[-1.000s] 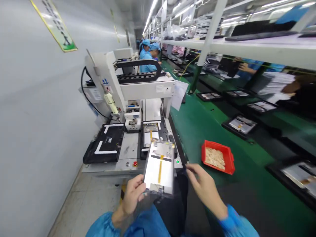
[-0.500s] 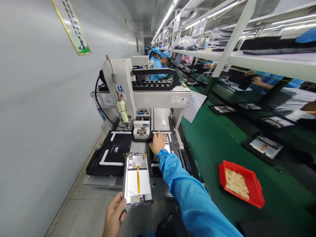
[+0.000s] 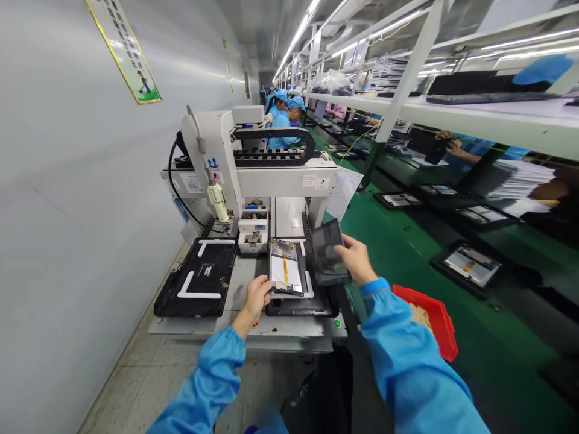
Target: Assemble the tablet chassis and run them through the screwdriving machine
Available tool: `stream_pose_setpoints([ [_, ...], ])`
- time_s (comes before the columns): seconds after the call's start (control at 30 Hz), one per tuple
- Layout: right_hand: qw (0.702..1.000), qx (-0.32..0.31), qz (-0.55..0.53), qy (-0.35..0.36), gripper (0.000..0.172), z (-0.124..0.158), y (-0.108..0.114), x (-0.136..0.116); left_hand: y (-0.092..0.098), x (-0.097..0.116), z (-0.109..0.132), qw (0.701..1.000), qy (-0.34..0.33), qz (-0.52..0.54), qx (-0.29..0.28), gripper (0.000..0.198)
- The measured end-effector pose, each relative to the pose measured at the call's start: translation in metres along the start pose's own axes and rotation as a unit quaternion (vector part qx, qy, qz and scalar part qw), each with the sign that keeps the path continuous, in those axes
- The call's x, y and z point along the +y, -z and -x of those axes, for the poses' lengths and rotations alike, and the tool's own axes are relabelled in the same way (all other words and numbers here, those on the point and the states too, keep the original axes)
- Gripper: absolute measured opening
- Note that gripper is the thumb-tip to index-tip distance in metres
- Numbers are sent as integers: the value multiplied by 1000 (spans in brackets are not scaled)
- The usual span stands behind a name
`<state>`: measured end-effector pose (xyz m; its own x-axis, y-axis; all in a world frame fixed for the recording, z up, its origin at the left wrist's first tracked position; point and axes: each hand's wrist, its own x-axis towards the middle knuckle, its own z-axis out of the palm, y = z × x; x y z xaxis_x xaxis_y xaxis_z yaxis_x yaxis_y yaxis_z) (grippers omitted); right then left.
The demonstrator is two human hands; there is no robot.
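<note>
My left hand point(image 3: 256, 301) is closed on the near left corner of an open-backed tablet point(image 3: 293, 278), whose white battery and orange ribbon cable face up. That tablet lies over the right black fixture point(image 3: 303, 308), between its white L-shaped stops; whether it rests fully flat I cannot tell. To the right, my right hand point(image 3: 358, 260) grips a second tablet point(image 3: 328, 256) by its edge, tilted, with a dark face toward me and blurred by motion. The left black fixture point(image 3: 199, 283) bears white stops and no tablet.
A white gantry machine point(image 3: 280, 182) stands behind the fixtures, with a pale dispensing head point(image 3: 218, 202) at left. On the green bench point(image 3: 389, 241) at right are a red tray point(image 3: 446, 328) of tan pieces and several tablets point(image 3: 470, 268). A grey wall point(image 3: 81, 241) runs along the left.
My left hand has carried its tablet forward onto the right fixture. My right hand has lifted the other tablet off that fixture and moved it to the right.
</note>
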<state>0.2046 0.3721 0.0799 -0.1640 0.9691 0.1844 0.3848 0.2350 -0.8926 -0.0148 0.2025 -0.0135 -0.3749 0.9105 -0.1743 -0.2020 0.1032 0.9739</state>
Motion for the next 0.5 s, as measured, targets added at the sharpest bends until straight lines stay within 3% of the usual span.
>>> stream_pose_setpoints([
  [0.13, 993, 64, -98, 18, 53, 30, 78, -10, -12, 2, -20, 996, -5, -89, -5, 35],
  [0.3, 973, 147, -166, -65, 61, 92, 147, -12, -2, 3, -1, 967, -80, -238, 43, 19],
  [0.37, 962, 186, -174, -95, 61, 118, 164, -13, 2, 4, 11, 914, -149, -376, 23, 31],
  [0.47, 947, 227, -171, -148, 54, 156, 186, -15, 2, 7, 27, 784, -221, -579, -44, 42],
  [0.5, 943, 236, -165, -165, 52, 169, 193, -15, -2, 7, 33, 762, -229, -603, -54, 43],
])
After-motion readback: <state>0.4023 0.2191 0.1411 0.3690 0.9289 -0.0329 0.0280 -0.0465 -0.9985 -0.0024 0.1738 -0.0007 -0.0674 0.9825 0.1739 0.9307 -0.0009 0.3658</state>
